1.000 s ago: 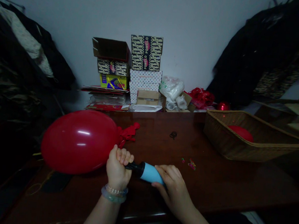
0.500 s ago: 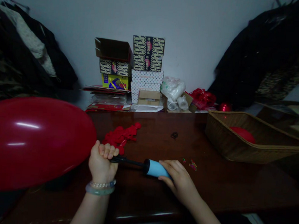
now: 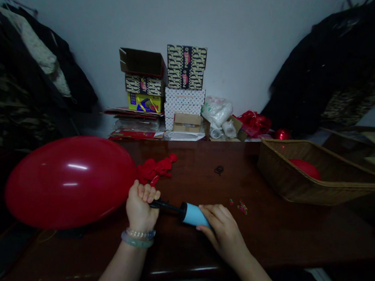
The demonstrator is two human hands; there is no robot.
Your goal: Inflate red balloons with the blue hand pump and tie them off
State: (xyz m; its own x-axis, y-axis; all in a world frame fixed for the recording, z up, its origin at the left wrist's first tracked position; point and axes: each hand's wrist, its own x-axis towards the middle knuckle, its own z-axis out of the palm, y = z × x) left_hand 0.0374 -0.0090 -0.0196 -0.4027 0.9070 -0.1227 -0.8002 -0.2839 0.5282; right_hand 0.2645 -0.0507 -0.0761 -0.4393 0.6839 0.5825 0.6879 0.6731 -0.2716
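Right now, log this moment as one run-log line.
left hand: gripping black end of pump | right hand: holding blue barrel | inflated red balloon: at left hand | wicker basket: right

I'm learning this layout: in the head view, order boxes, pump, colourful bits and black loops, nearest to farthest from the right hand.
1. Pump: in the right hand.
2. Colourful bits: just beyond, slightly right.
3. Black loops: farther back.
4. Boxes: stacked near the wall.

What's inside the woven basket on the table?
Inside the woven basket shows the top of a rounded red thing, probably a balloon. The basket's near wall covers the thing's lower part, so anything lying low behind that wall cannot be seen.
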